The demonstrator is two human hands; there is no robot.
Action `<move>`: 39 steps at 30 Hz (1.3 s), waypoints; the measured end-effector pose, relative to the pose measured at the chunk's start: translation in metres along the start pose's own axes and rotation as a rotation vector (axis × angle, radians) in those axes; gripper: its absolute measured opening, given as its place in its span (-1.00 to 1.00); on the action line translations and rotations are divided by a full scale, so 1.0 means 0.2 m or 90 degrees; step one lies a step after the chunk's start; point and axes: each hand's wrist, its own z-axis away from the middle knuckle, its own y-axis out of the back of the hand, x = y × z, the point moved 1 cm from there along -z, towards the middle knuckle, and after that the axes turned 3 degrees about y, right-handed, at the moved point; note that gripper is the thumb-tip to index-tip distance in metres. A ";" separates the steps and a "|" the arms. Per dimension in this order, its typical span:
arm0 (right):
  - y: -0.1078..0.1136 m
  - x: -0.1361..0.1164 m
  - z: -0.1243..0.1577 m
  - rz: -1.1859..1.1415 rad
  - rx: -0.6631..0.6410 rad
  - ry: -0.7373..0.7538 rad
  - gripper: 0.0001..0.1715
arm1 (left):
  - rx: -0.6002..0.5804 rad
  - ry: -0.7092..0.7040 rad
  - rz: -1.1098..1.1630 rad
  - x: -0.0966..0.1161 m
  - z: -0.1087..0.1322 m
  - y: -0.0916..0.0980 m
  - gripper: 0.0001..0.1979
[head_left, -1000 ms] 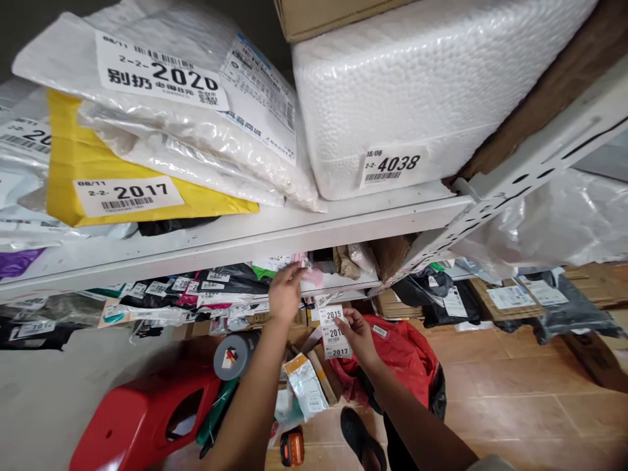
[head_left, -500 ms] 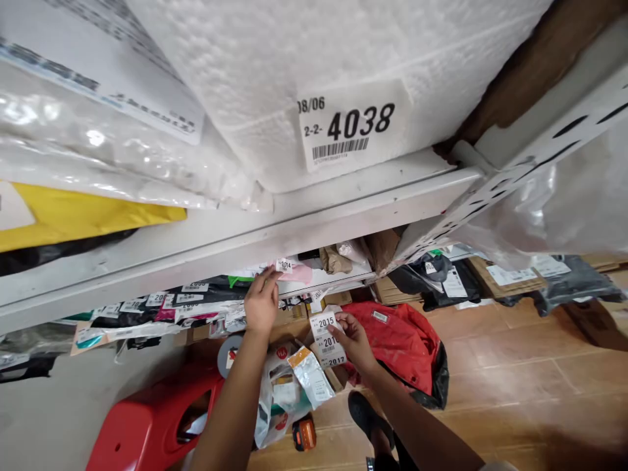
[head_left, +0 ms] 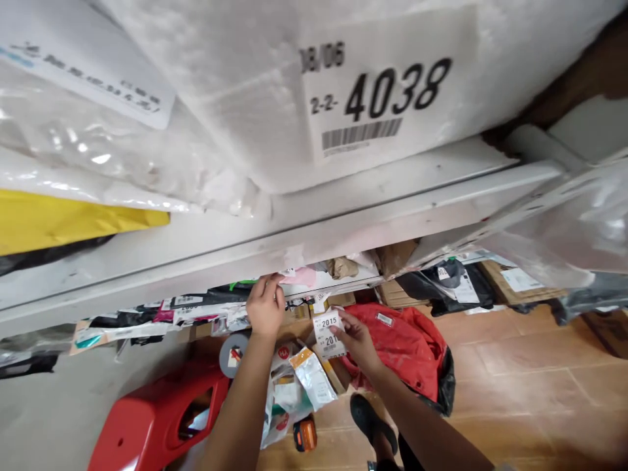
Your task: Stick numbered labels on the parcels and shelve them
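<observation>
My left hand (head_left: 265, 306) reaches in under the upper shelf, fingers bent and pinched together. At its fingertips is the corner of a small white number label (head_left: 287, 271), partly hidden by the shelf edge. Right beside it lies a pink parcel (head_left: 304, 277) on the lower shelf. Lower down, my right hand (head_left: 356, 337) pinches a strip of white number labels (head_left: 328, 332) between thumb and fingers. The numbers 2015 and 2016 show on the strip, and its bottom is bent away from view.
Close in front, a white parcel marked 4038 (head_left: 375, 91) sits on the upper shelf (head_left: 314, 226). Below are a red stool (head_left: 142, 418), a roll (head_left: 233, 353), a plastic bag with parcels (head_left: 275, 412), an orange-black device (head_left: 305, 434) and a large red bag (head_left: 400, 347).
The view has moved nearer the upper shelf. The label at my left fingertips, which read 2014, is now mostly hidden. My right hand keeps hold of the strip, whose lower end has tilted away.
</observation>
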 end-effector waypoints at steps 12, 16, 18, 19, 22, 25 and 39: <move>-0.02 -0.01 -0.05 -0.016 -0.012 -0.026 -0.59 | -0.032 0.041 -0.014 -0.03 0.00 0.02 -0.70; -0.09 -0.08 -0.09 0.002 -0.022 0.039 -0.60 | -0.112 0.103 -0.120 0.09 -0.15 0.07 -0.68; -0.14 -0.14 -0.11 0.023 -0.014 0.087 -0.61 | -0.178 0.097 -0.138 0.19 -0.27 0.06 -0.59; -0.17 -0.17 -0.13 0.031 -0.008 0.107 -0.61 | -0.212 0.070 -0.123 0.23 -0.33 0.04 -0.57; -0.24 -0.25 -0.20 0.041 -0.028 0.142 -0.59 | -0.285 -0.025 -0.070 0.33 -0.46 0.01 -0.66; -0.29 -0.29 -0.26 0.057 -0.077 0.142 -0.55 | -0.294 -0.031 -0.086 0.32 -0.51 0.02 -0.66; -0.39 -0.34 -0.23 -0.024 0.103 0.255 -0.54 | -0.383 0.056 -0.033 0.38 -0.58 0.02 -0.72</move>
